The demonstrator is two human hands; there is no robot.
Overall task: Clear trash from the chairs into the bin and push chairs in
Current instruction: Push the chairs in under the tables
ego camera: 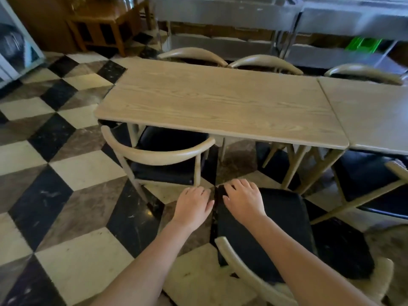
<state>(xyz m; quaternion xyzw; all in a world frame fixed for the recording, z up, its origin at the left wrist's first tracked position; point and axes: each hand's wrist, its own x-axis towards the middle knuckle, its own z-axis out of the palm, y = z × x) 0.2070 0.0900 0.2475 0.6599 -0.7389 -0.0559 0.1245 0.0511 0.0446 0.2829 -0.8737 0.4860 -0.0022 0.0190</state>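
Observation:
A pale wooden chair with a black seat stands pulled out from the table, right below me, its curved backrest nearest. My right hand lies palm down over the seat's front left corner, fingers apart. My left hand hovers just left of that seat over the floor, fingers spread, holding nothing. A second chair on the left is tucked partly under the table. No trash or bin shows on any seat in view.
A third chair stands at the right under a second table. Several chair backs line the table's far side. Metal counters run along the back, a wooden stand at far left. The floor is checkered tile.

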